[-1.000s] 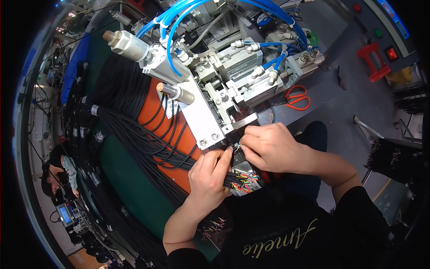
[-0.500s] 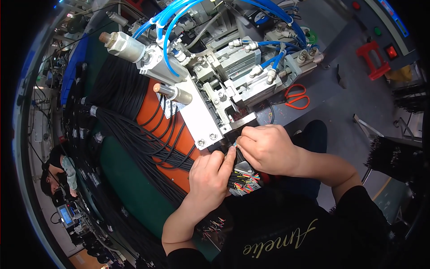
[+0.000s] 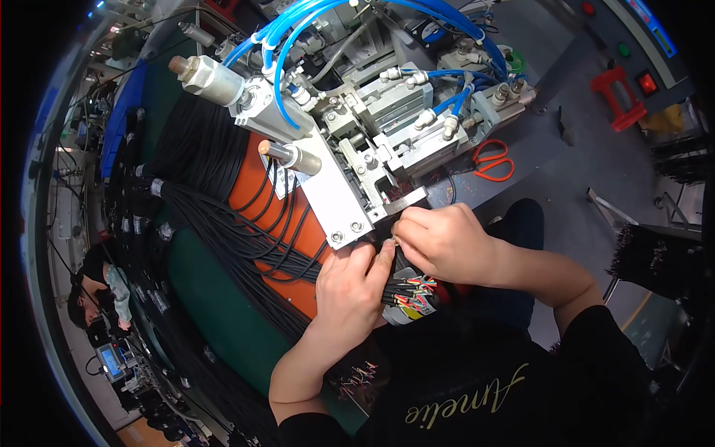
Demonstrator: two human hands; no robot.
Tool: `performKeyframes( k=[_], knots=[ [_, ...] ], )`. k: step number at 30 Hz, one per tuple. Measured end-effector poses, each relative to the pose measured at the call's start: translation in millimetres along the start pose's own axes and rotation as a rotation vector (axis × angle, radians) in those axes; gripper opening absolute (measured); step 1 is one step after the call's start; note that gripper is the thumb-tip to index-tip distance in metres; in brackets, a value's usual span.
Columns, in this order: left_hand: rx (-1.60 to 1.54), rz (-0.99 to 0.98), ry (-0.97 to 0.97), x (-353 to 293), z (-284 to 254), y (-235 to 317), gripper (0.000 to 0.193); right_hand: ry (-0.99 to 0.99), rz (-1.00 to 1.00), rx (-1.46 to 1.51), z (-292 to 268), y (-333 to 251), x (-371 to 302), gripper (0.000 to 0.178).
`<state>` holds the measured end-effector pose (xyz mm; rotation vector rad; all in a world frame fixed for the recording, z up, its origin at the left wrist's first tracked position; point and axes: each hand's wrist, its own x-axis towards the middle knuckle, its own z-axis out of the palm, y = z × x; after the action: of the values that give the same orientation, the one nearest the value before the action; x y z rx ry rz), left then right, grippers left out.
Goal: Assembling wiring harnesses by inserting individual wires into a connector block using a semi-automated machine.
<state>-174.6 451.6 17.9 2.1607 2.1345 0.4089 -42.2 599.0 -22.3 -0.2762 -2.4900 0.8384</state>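
My left hand and my right hand meet just in front of the machine's white metal plate. Both are closed in a pinch, thumbs and forefingers nearly touching. What lies between the fingertips is small and mostly covered by them. Below, between my wrists, is a bundle of black cables with bared red, yellow and green wire ends, beside a silvery holder or wrapping. A flat metal bar of the machine sits right above my fingertips.
The machine carries blue air hoses and metal cylinders. Red-handled scissors lie on the grey surface to its right. Long black cables spread over an orange mat at left. Another person is at the far left.
My hands stay almost in place, with slight finger movement. The bit of light blue seen between my fingertips earlier is now hidden. The wire bundle below has shifted slightly.
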Motion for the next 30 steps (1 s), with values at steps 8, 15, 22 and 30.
performKeyframes(
  k=[8,15,22,30],
  knots=[
    [-0.223,-0.106,0.201,-32.3,11.4,-20.8,0.046,-0.017,0.085,0.084,4.7,6.7,-1.0,0.009],
    [0.048,-0.168,0.242,-31.2,7.8,-13.2,0.041,0.120,0.157,0.236,8.7,7.1,-12.9,0.008],
    [0.003,-0.070,0.403,-38.7,19.0,-22.2,0.034,-0.481,0.035,0.576,-12.4,1.7,-107.9,0.015],
    [-0.147,-0.075,0.377,-35.3,20.4,-21.0,0.043,-0.704,-0.215,0.614,8.2,5.4,-152.4,0.026]
  ],
)
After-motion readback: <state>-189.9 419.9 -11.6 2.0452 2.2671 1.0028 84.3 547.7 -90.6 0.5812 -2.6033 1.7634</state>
